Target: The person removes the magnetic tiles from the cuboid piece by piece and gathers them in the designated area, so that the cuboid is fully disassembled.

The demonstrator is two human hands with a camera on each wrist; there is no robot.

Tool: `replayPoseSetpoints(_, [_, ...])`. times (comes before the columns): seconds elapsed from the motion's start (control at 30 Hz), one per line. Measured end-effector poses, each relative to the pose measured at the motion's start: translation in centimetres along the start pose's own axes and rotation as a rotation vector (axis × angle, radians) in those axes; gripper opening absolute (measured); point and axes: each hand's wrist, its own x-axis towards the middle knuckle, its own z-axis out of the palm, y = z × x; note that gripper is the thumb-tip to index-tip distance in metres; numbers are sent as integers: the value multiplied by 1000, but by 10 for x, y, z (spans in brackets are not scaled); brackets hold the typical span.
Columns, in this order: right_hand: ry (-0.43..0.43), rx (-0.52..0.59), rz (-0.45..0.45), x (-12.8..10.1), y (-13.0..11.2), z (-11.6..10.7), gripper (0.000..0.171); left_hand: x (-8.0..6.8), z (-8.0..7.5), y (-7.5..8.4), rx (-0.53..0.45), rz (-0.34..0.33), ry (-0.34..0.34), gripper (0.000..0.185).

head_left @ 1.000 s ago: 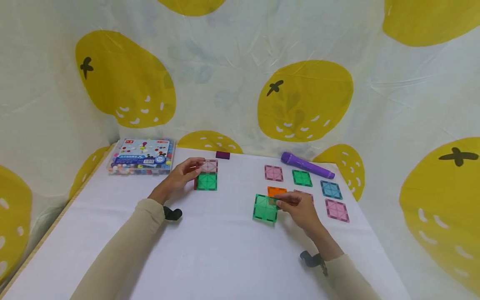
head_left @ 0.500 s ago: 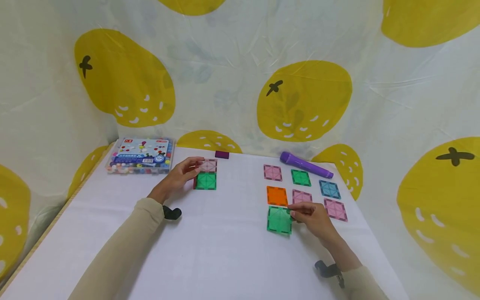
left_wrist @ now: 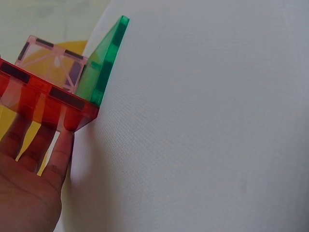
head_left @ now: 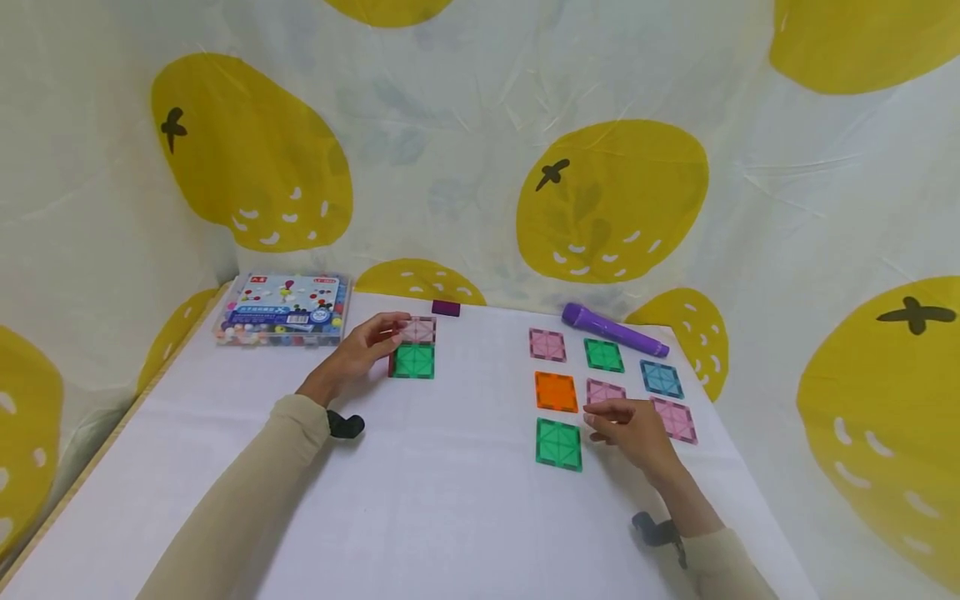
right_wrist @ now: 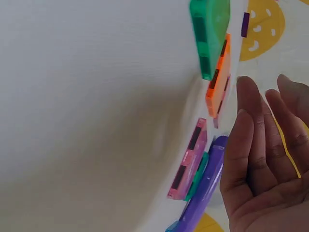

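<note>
My left hand (head_left: 363, 350) grips a small joined group of see-through magnetic tiles at its left side. In the left wrist view, its fingers (left_wrist: 58, 157) lie against a red tile (left_wrist: 83, 112), with a green tile (left_wrist: 110, 60) and a pink tile (left_wrist: 48, 60) joined to it. My right hand (head_left: 637, 433) holds nothing, fingers loosely bent and apart, just right of a green tile (head_left: 558, 444) lying on the table. Past its fingertips is a pink tile (head_left: 603, 391), partly hidden by the hand; an orange tile (head_left: 556, 392) lies beyond the green one.
Farther right lie another pink tile (head_left: 677, 419), a blue tile (head_left: 662, 379), a green tile (head_left: 603, 355) and a pink tile (head_left: 547, 344). A purple microphone-shaped thing (head_left: 615, 330) lies behind them. At the back are a dark purple block (head_left: 446, 308) and a bead box (head_left: 285, 308).
My right hand has moved right and toward the near edge with the green tile, set it down in front of the orange one and let go. The left hand has stayed in place.
</note>
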Motion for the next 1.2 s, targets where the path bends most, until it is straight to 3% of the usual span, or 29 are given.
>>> replayPoseSetpoints(0.23, [-14, 60, -102, 12, -20, 12, 35, 0, 1, 1, -6, 11, -4, 45])
replayPoseSetpoints(0.37, [-50, 130, -126, 23, -39, 32, 38, -1, 3, 2, -13, 14, -10, 44])
replayPoseSetpoints(0.53, [-102, 189, -233, 38, -68, 60, 29, -4, 6, 1, -6, 14, -9, 45])
replayPoseSetpoints(0.67, [-108, 171, -320, 53, -90, 83, 26, -6, 9, 2, -28, 21, 8, 44])
replayPoseSetpoints(0.9, [-99, 139, -342, 83, -125, 121, 23, -6, 12, 3, -71, 9, 23, 43])
replayPoseSetpoints(1.2, [-70, 63, -436, 125, -150, 162, 25, -6, 12, 3, -62, 31, 22, 42])
